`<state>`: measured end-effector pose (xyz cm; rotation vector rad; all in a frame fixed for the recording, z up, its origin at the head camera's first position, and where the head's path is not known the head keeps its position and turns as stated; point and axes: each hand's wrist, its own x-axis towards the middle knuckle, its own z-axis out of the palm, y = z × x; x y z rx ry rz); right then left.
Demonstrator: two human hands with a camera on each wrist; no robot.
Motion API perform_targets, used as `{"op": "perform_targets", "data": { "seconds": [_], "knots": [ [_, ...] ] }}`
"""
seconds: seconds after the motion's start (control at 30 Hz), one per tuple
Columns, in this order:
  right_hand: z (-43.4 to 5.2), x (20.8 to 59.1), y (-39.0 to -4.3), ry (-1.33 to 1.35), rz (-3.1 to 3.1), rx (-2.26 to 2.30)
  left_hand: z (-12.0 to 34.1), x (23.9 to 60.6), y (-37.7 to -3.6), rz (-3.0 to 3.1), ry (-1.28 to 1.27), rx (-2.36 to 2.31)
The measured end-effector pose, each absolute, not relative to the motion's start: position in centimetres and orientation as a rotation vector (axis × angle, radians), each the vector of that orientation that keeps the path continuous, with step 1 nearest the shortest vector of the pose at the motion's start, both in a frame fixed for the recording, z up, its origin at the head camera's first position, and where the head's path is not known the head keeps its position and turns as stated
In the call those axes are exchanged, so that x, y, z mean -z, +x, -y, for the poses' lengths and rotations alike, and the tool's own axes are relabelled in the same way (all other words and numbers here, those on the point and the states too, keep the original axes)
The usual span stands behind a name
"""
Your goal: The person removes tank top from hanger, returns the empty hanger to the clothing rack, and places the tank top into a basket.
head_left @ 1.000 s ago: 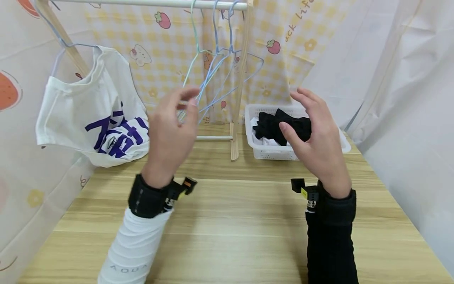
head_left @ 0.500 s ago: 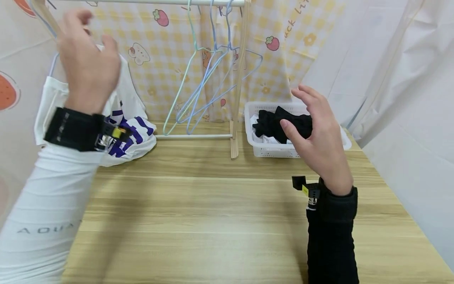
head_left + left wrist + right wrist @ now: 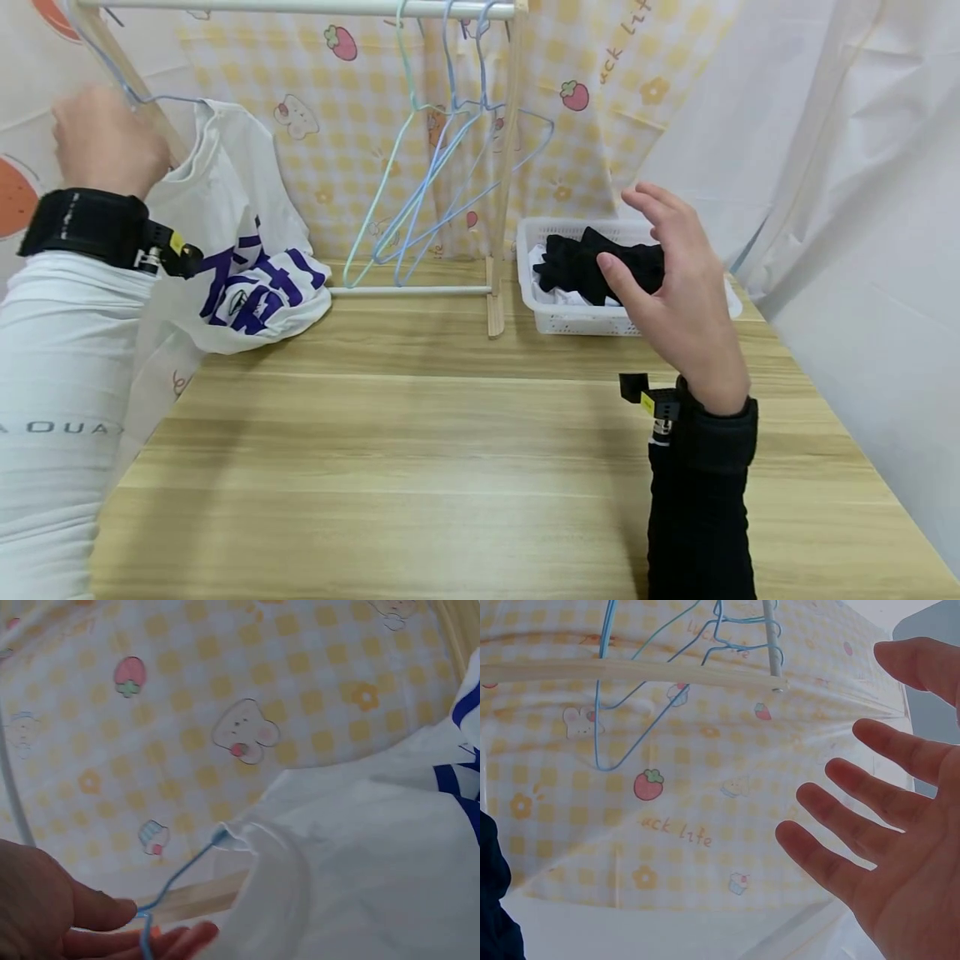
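I cannot tell whether the blurred left hand [image 3: 111,143] grips the blue hanger [image 3: 195,859]; the right hand [image 3: 681,296] spreads empty.

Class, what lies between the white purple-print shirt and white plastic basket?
The head view shows green and blue hangers, a white lower bar and a wooden post.

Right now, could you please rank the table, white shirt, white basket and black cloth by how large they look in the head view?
1. Table
2. White shirt
3. White basket, partly hidden by the right hand
4. Black cloth, inside it
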<state>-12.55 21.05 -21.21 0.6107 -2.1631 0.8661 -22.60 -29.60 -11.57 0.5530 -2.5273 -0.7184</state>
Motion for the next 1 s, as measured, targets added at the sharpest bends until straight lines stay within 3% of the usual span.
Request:
{"op": "perform_targets", "data": {
  "seconds": [0.5, 1.0],
  "knots": [
    [-21.7, 21.1, -12.7, 0.593, 2.158, -0.887, 29.5, 11.4, -23.7, 2.475, 0.587, 0.71],
    [-22.0, 21.0, -12.6, 0.585, 2.159, -0.878, 25.0, 10.7, -20.8, 2.401, 0.364, 0.593]
  ]
}}
